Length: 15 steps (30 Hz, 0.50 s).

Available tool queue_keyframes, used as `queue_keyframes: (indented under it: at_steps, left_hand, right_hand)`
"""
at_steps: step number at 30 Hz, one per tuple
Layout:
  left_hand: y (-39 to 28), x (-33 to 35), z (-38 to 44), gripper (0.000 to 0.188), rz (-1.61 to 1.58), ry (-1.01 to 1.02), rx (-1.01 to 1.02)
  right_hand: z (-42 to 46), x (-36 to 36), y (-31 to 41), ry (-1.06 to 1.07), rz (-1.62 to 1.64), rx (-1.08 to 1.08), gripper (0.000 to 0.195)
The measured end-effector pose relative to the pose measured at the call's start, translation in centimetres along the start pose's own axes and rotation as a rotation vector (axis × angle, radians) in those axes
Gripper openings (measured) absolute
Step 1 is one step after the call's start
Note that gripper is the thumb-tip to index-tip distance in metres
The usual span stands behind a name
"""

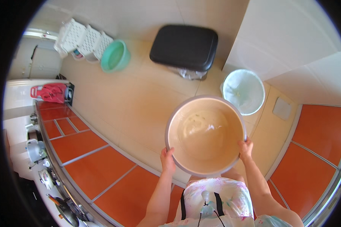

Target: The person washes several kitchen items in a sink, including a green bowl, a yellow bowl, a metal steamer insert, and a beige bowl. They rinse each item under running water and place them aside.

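Observation:
A large round plastic basin (206, 133), tan inside with a greyish rim, is held up in front of my body. Liquid glints on its bottom, with a few small dark specks in it. My left hand (168, 161) grips the rim at the lower left, thumb over the edge. On the right side, my right hand (245, 148) clasps the rim the same way. The fingers under the basin are hidden. Just beyond the basin's upper right edge, a round bin (244, 91) with a pale liner stands on the tiled floor (125, 105).
A black-lidded bin (184, 46) stands by the wall. Farther left are a green tub (116, 56) and white stacked baskets (86, 41). Orange cabinets (82, 149) run along the left, more orange cabinets (315, 164) on the right. A wok (65, 211) and a pot (36, 150) sit on the left counter.

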<state>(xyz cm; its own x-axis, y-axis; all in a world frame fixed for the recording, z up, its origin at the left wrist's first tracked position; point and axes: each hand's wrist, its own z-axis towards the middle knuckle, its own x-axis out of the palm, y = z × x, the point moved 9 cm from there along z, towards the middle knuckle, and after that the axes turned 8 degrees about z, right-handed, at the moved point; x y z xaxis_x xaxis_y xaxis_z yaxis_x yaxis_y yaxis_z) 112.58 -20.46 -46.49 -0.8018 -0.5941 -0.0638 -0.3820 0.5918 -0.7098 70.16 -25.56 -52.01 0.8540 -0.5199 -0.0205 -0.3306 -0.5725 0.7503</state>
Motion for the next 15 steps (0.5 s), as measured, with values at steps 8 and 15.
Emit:
queue_keyframes:
  at_steps: [8, 15]
  left_hand:
    - [-20.9, 8.2, -19.8, 0.029, 0.873, 0.330, 0.698]
    - [-28.0, 20.8, -40.2, 0.024, 0.868, 0.720, 1.022]
  right_hand:
    - [-22.0, -13.9, 17.4, -0.215, 0.134, -0.201, 0.015]
    - [-39.7, -28.3, 25.6, -0.482, 0.285, -0.316, 0.018]
